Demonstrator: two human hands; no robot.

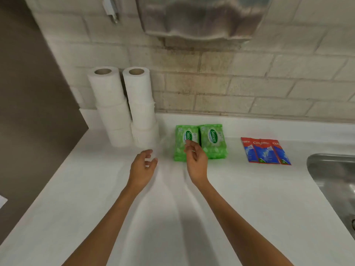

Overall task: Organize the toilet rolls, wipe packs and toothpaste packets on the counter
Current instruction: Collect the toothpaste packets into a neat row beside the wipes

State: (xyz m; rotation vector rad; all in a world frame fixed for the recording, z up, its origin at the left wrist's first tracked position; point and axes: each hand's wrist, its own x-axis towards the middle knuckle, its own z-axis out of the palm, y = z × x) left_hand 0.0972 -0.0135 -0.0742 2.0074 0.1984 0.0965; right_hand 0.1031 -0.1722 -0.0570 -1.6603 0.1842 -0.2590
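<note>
Our left hand and right hand hover loosely spread, empty, over bare counter before wipe packs, sink edge far right.

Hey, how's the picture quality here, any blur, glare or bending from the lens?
Head view: wide-angle bend curves the counter edge and tilts the toilet roll stacks; the steel dispenser up top is smeared with soft glare; left hand and right hand are slightly blurred; Sanicare wipe packs and Colgate packets stay readable; shadows are soft.
</note>
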